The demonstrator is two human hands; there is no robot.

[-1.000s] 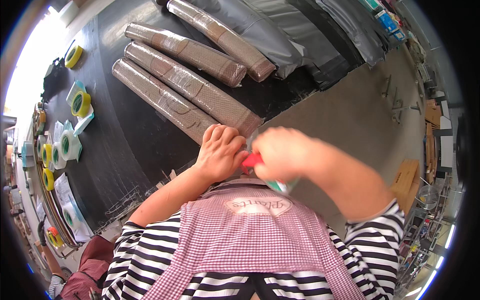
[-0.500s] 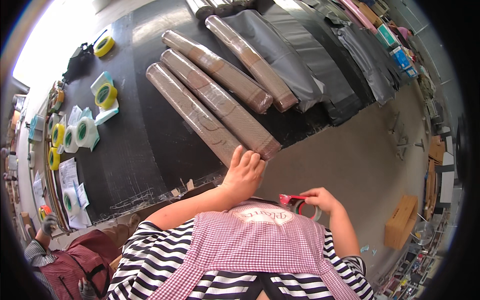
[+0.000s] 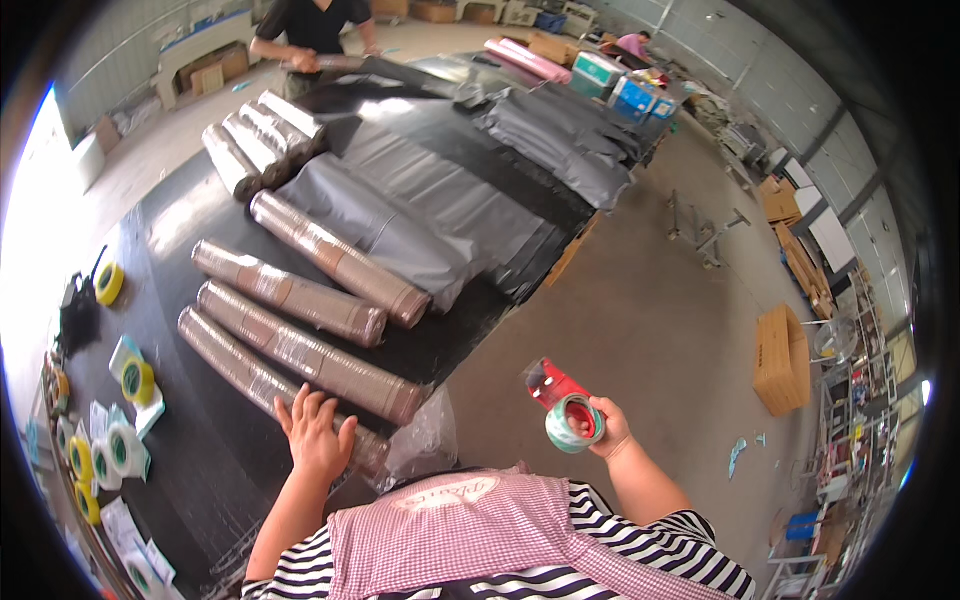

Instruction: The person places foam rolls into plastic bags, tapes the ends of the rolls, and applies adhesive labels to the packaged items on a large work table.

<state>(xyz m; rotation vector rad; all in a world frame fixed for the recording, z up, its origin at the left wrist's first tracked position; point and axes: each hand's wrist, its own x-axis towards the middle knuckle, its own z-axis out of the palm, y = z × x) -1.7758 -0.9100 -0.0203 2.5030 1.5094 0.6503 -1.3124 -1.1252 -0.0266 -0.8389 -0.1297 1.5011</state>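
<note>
Room: workshop hall with a grey concrete floor, stacked cardboard boxes at the right, shelving along the far right edge.
Desk: long, black-topped, running from lower left toward the upper middle; bends with the lens.
Far left edge: yellow and white tape rolls laid out in a loose row, probably kept there as spares within reach.
Left of centre: four long brown rolls in clear wrap, lying side by side and slanted across the desk; nearest roll touching its neighbour.
Left hand: flat on the near end of the nearest roll, grip spread, fingers fanned over the wrap; likely pressing down to keep the roll from turning.
Loose clear film: bunched at that roll's end, just beside the hand, hanging over the desk edge.
Upper middle: grey plastic sheets spread flat under and behind the rolls; more short rolls grouped further back.
Top: another person in dark clothing standing at the far end of the desk.
Right hand: raised over the floor, well apart from the desk, grip pinched round the tape dispenser.
Tape dispenser: red frame, pale green-white tape roll on its hub, blade end pointing up and left toward the rolls; held clear, seemingly at the ready.
Lower edge: pink checked apron over striped sleeves.
</note>
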